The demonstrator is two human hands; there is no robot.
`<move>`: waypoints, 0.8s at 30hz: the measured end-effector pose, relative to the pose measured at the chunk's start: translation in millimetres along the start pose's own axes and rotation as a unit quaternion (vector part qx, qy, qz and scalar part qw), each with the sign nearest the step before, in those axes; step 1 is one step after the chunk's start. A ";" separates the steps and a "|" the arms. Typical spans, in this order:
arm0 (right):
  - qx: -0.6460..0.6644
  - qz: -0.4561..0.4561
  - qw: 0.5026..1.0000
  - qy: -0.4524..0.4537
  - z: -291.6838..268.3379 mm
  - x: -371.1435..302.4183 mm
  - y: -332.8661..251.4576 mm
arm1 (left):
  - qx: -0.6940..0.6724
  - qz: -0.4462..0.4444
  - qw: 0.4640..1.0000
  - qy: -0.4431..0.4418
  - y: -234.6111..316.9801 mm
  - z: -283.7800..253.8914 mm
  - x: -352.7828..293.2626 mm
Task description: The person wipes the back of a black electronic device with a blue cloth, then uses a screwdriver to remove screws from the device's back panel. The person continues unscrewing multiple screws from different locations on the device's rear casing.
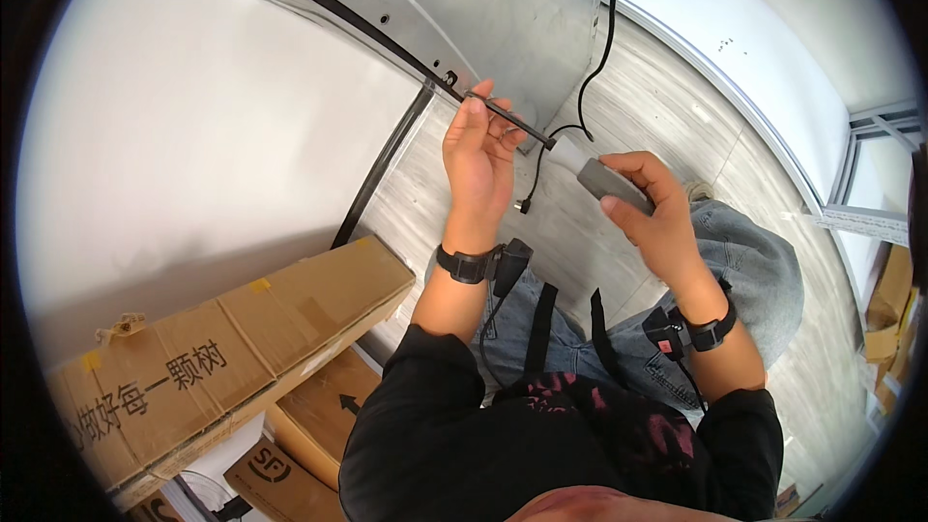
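Note:
A grey-bodied tool [616, 185] with a paler front section and a thin dark shaft [522, 127] runs up and left toward a metal cabinet panel [527, 14]. My right hand [655, 208] is closed round the grey body, thumb on the near side. Farther along, the fingers of my left hand [481, 145] pinch the shaft close to the panel's lower edge. Whether the tip touches the panel cannot be made out, as my left fingers hide it. A dark strip [387, 43] lies along that edge, and the panel has several small holes.
A black power cord [606, 58] hangs beside the panel; its plug [523, 205] lies on the pale wood-look floor [677, 97]. Long cardboard box [232, 348] and smaller cartons stand at lower left. A white wall panel [193, 135] rises at left, with metal framing [870, 159] at right.

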State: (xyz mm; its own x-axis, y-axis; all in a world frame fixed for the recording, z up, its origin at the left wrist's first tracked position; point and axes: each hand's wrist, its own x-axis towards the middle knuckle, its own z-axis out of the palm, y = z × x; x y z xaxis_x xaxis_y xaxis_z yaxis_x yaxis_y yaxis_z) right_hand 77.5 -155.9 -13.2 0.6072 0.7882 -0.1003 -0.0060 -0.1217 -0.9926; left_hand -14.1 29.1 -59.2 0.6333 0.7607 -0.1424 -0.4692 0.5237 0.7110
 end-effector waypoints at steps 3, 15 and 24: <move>-0.204 -0.243 0.947 0.051 5.9 -0.2 5.6 | 0.007 0.010 1.000 -0.010 -1.4 -1.8 0.2; -0.003 0.022 1.000 0.001 2.0 -6.0 5.6 | 0.047 -0.004 0.999 0.011 6.4 5.8 -2.3; 0.306 0.227 0.923 -0.058 -4.7 -7.3 5.6 | 0.096 0.017 0.995 -0.014 1.4 -1.7 -0.7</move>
State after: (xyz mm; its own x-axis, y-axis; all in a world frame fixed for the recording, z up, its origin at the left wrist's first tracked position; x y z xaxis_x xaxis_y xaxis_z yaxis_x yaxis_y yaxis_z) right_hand 76.8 -165.2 -17.7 0.3428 0.8037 -0.4863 -0.7075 -0.1197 -0.6965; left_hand -16.2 30.0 -59.3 0.6375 0.7643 -0.0975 -0.3661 0.4118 0.8345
